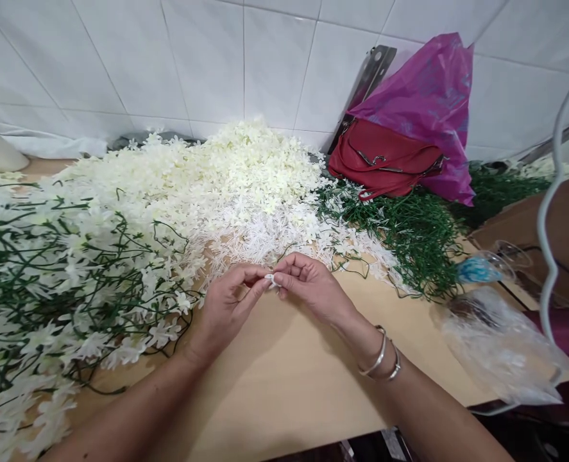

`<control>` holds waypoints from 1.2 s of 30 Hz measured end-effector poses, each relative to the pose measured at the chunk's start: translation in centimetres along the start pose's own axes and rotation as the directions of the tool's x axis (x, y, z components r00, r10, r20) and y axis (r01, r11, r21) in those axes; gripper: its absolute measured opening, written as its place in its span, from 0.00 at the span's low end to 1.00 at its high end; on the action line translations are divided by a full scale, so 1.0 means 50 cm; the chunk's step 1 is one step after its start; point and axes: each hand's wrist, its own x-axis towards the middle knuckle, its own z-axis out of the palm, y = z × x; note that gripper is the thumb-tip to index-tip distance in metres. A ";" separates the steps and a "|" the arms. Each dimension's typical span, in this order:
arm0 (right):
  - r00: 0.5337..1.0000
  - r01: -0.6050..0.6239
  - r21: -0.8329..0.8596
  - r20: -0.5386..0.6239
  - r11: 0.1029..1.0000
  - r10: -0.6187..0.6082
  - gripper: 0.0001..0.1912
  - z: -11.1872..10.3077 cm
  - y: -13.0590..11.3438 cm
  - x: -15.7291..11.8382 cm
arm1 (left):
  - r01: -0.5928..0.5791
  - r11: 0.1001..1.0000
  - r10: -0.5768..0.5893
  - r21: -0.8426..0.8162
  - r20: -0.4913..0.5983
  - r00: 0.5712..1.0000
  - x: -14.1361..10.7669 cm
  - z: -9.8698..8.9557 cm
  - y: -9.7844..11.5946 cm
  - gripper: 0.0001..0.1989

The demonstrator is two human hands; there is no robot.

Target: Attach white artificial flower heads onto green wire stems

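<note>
Above the table (274, 378), my left hand (229, 298) and my right hand (315, 289) meet fingertip to fingertip. Between them, thumbs and forefingers pinch a small white artificial flower piece (271, 280), mostly covered by the fingers. A thin green stem shows just behind my right fingers; whether it belongs to the piece I cannot tell. White spiky flower parts (265, 237) lie just beyond my hands. Behind them rises a heap of cream flower heads (260, 163). To the left is a big pile of white flowers on green stems (86, 276).
Green stems (409, 237) are heaped at the right, with a red handbag (390, 157) and a purple plastic bag (428, 96) behind them. A clear plastic bag (496, 346) lies at the right edge near a grey cable (548, 224). A tiled wall (279, 70) closes the back.
</note>
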 end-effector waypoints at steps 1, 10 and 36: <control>0.999 0.025 -0.033 -0.023 0.999 -0.026 0.19 -0.002 -0.002 -0.001 | 0.032 0.999 -0.032 -0.020 -0.017 0.999 -0.001 0.000 -0.004 0.05; 0.955 -0.025 -0.634 -0.244 0.773 -0.170 0.10 -0.113 -0.037 -0.032 | 0.276 0.868 -0.323 -0.412 -0.047 0.945 -0.001 0.013 -0.011 0.07; 0.972 0.114 -0.295 -0.163 0.949 -0.167 0.11 -0.033 -0.005 -0.035 | 0.363 0.801 -0.432 -0.477 -0.040 0.901 0.013 0.010 0.032 0.11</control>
